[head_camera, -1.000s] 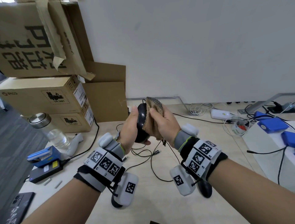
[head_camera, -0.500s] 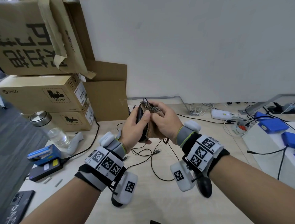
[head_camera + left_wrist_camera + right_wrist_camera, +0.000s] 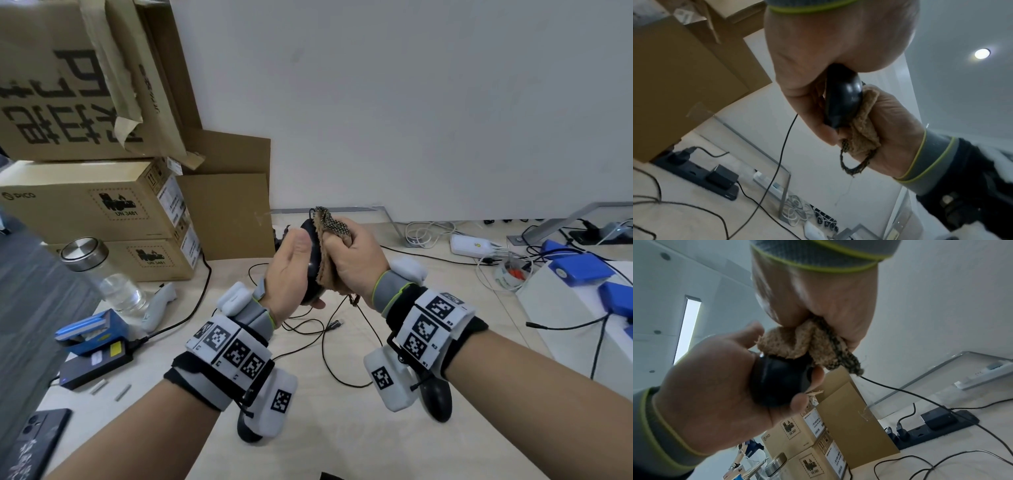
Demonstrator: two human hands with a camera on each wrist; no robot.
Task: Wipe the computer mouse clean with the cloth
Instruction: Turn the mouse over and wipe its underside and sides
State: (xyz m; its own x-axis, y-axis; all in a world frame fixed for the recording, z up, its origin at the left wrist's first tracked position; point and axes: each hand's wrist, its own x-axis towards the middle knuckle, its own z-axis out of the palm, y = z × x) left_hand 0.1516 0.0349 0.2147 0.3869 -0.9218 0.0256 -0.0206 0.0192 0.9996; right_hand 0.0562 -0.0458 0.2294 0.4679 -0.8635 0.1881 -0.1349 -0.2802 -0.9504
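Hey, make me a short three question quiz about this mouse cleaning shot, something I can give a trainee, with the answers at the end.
1. Which hand holds the black computer mouse?
2. True or false: the mouse is lying flat on the table.
3. Multiple choice: the brown cloth is (A) spread on the table, (B) bunched in the right hand against the mouse, (C) draped over the cardboard boxes.

Key:
1. The left hand; its fingers curl round the mouse body.
2. False; it is held up above the table, and its cable hangs down.
3. B.
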